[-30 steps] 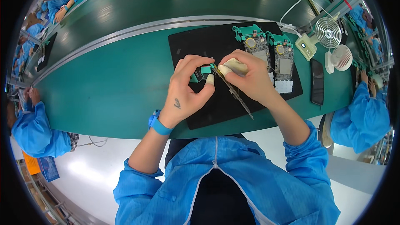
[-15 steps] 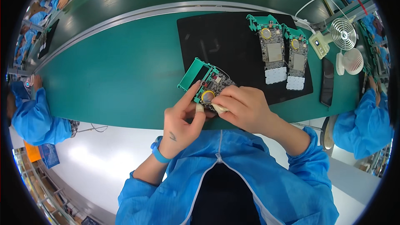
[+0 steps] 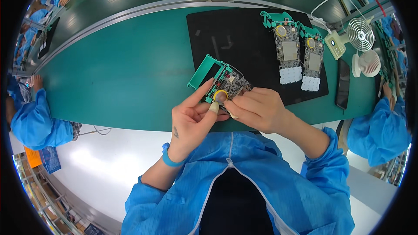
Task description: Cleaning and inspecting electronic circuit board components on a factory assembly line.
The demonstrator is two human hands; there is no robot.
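Note:
A circuit board [image 3: 235,82] with a green plastic frame [image 3: 197,79] is held tilted over the near edge of a black mat. On it sits a round coin cell [image 3: 220,97] with a yellow rim. My left hand [image 3: 188,119] grips the board at its left and lower side, its cot-covered thumb against the coin cell's edge and its index finger along the green frame. My right hand [image 3: 261,111] is closed at the board's lower right, fingertips pinched beside the coin cell; a pale cot shows there. What lies between those fingertips is hidden.
Two similar boards [image 3: 289,52] [image 3: 313,61] with green frames lie on the black mat [image 3: 257,67] at right. Beyond them are a dark phone-like slab [image 3: 342,85], a small white fan [image 3: 366,63] and a cabled pale device [image 3: 336,45]. Other people sit at both sides.
My right fingertips have moved slightly down and right, uncovering more of the board and the coin cell. My left thumb has shifted a little along the cell's edge.

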